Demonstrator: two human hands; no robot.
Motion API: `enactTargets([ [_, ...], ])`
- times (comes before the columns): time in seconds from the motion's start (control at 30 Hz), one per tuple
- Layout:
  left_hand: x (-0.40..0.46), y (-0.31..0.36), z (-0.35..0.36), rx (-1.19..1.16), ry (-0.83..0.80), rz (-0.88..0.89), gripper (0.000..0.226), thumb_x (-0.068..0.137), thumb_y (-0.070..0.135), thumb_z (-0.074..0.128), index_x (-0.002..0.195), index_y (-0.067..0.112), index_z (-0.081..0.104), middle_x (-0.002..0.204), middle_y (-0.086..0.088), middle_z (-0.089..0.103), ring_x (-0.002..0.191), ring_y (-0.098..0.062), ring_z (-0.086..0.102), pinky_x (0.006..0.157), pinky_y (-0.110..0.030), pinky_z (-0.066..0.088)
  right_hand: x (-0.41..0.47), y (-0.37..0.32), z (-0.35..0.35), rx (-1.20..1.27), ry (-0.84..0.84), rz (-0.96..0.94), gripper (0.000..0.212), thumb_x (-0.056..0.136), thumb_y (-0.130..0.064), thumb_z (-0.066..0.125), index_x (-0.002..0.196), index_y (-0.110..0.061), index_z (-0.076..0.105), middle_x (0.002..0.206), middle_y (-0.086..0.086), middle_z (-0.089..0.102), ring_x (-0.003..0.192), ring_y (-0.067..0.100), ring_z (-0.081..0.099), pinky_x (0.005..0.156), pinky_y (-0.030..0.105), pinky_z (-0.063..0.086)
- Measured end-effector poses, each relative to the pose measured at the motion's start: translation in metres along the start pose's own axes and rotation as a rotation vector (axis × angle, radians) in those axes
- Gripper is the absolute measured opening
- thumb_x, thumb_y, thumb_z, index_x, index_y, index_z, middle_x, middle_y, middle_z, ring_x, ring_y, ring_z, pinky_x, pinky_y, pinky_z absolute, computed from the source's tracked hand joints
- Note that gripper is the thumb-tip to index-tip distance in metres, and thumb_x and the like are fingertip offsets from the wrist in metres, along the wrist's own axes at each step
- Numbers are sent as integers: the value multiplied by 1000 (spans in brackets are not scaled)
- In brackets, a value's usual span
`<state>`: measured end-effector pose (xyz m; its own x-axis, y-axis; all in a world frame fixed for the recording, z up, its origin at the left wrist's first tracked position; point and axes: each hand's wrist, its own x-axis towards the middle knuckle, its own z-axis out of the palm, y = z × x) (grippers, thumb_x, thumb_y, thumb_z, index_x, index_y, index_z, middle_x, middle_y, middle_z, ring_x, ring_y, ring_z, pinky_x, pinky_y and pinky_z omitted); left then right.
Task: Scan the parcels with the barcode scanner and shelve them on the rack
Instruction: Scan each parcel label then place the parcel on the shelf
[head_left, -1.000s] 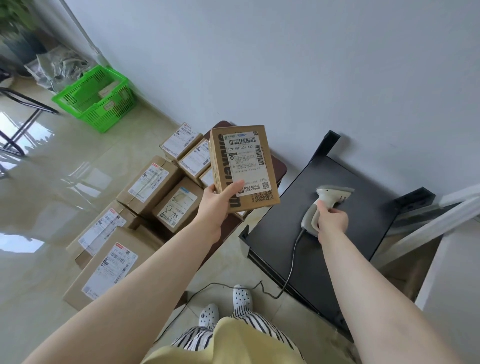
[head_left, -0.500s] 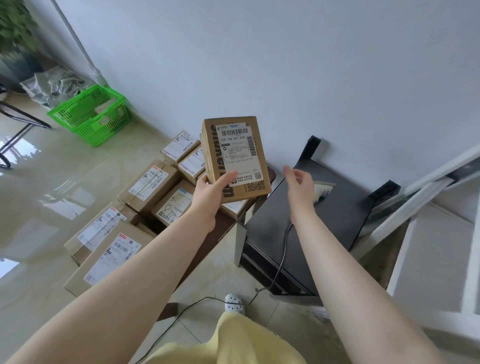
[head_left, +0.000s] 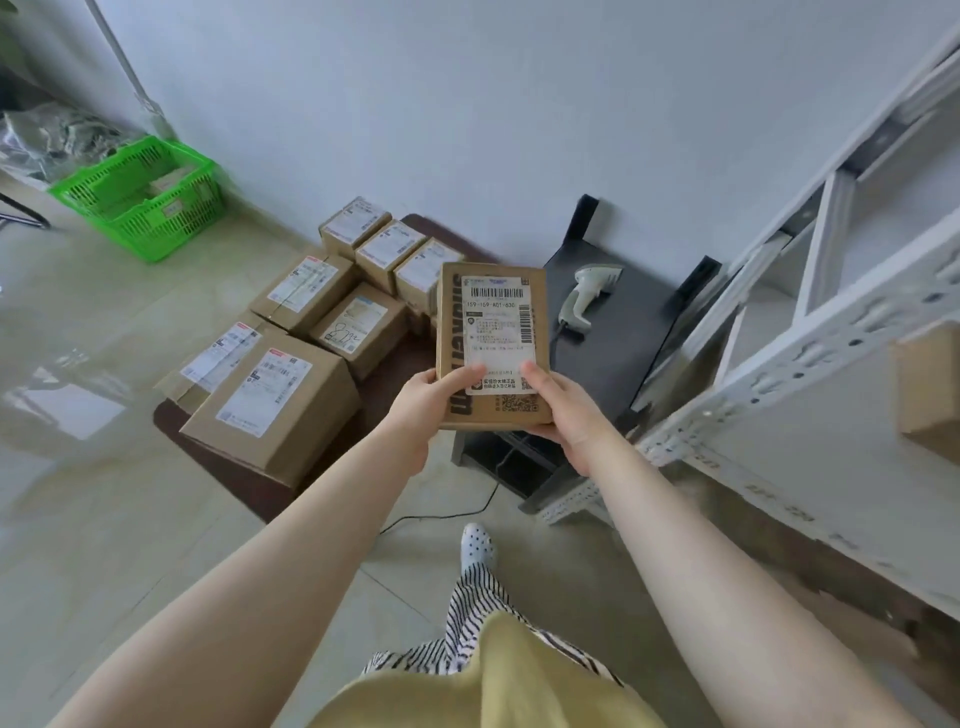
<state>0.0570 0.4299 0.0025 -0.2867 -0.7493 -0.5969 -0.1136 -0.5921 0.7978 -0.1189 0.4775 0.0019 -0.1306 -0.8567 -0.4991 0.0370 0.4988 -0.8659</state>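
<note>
A flat brown parcel (head_left: 493, 322) with a white barcode label faces me in front of my chest. My left hand (head_left: 423, 402) grips its lower left corner, thumb on the label. My right hand (head_left: 563, 410) grips its lower right corner the same way. The grey barcode scanner (head_left: 587, 293) lies untouched on the black side table (head_left: 639, 332), its cable running down to the floor. The white metal rack (head_left: 831, 332) rises on the right, with one brown parcel (head_left: 930, 384) on a shelf at the frame's edge.
Several labelled cardboard parcels (head_left: 275, 400) lie on a dark mat on the floor to the left of the black table. A green plastic basket (head_left: 140, 197) stands by the wall at far left. My foot (head_left: 478, 545) is on glossy tiles below.
My right hand let go of the scanner, left it on the black table and took the parcel's lower right corner. My view turned right, so more of the rack shows.
</note>
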Motion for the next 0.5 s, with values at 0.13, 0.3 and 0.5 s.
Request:
enactTargets([
  [0.13,-26,-30,20,1,-66,-100,44,83,47,77,118,22,70,102,3,79,102,-17,71,82,-29,50,-40,38,-14,7,79,83,52,89,-63,57,122,-24,66,112,-2,75,109,17,67,95,39,54],
  [0.3,-50,-53,59,77,-184,-168,36,86,43,75,112,20,69,97,2,79,93,-13,71,76,-26,49,-82,73,-55,74,81,172,62,73,-63,73,118,-20,65,109,6,76,111,27,67,101,51,52],
  [0.5,-59,-78,109,307,-361,-302,53,84,52,73,123,18,64,113,-4,74,112,-22,65,111,-42,44,-127,106,-118,51,36,251,61,68,-53,72,119,-21,63,117,11,72,113,31,66,97,55,53],
])
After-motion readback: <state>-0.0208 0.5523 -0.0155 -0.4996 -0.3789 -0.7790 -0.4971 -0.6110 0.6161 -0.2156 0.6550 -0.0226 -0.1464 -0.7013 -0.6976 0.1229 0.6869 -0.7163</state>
